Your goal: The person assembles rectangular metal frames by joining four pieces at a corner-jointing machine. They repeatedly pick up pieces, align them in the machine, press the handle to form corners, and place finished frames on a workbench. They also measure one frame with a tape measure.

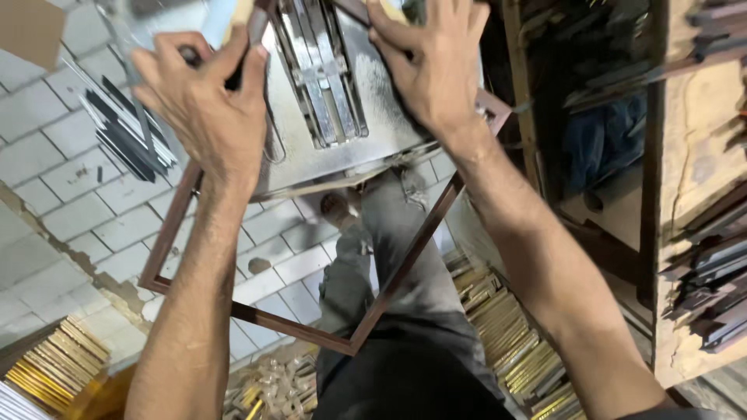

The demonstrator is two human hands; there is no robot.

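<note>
A thin dark brown rectangular frame (405,257) lies across a dusty metal machine table (342,152) and juts out over my legs. My left hand (206,101) presses down on the frame's left side at the table's edge, fingers curled around a dark handle. My right hand (432,66) lies spread on the frame's far corner on the table top, beside the steel clamp rails (319,70) in the middle.
Loose dark and silver moulding strips (128,128) lie on the tiled floor at left. Stacks of gold-coloured moulding (510,327) stand by my legs and at lower left. Wooden shelves (685,194) with dark strips fill the right side.
</note>
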